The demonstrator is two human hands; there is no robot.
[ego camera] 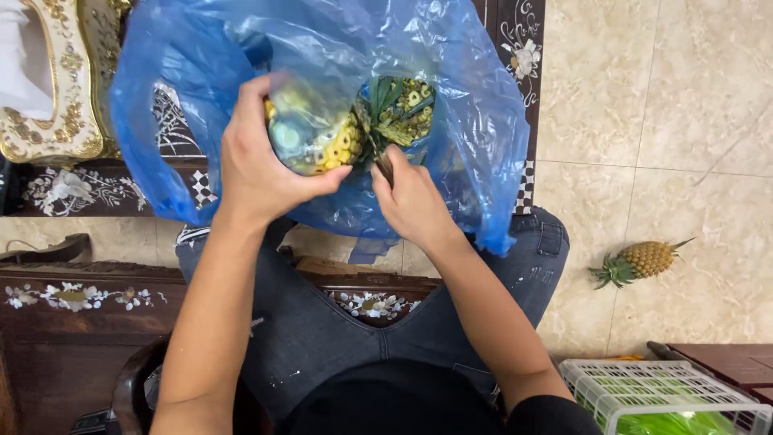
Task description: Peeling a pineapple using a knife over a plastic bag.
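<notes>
Both your hands work over the blue bag: left hand fingers wrap the peeled pineapple. Right hand fingers pinch a knife handle. Wet fruit could slip, letting the blade nick you.

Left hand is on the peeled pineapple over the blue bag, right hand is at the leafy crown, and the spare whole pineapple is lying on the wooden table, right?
Not quite. The head view shows the whole pineapple lying on the tiled floor, not on the wooden table. The rest holds: left hand on the peeled pineapple over the blue bag, right hand at the leafy crown.
</notes>
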